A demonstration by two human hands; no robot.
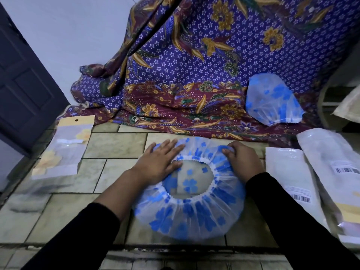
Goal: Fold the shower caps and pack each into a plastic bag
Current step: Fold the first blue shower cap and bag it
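Observation:
A clear shower cap (192, 213) with blue flowers lies opening-up on the tiled floor, its white elastic rim forming a ring. My left hand (159, 162) presses flat on the cap's left side with straight fingers. My right hand (241, 160) rests on the cap's right upper edge, its fingers curled and pinching the plastic. A second blue-flowered shower cap (272, 100) lies on the batik cloth at the back right. A clear plastic bag (64, 147) with a yellow header lies on the floor to the left.
A purple and maroon batik cloth (194, 65) drapes across the back. White packets with barcodes (292, 180) (335, 168) lie on the right. A dark door (23, 84) stands at the left. A step edge (175, 248) runs along the front.

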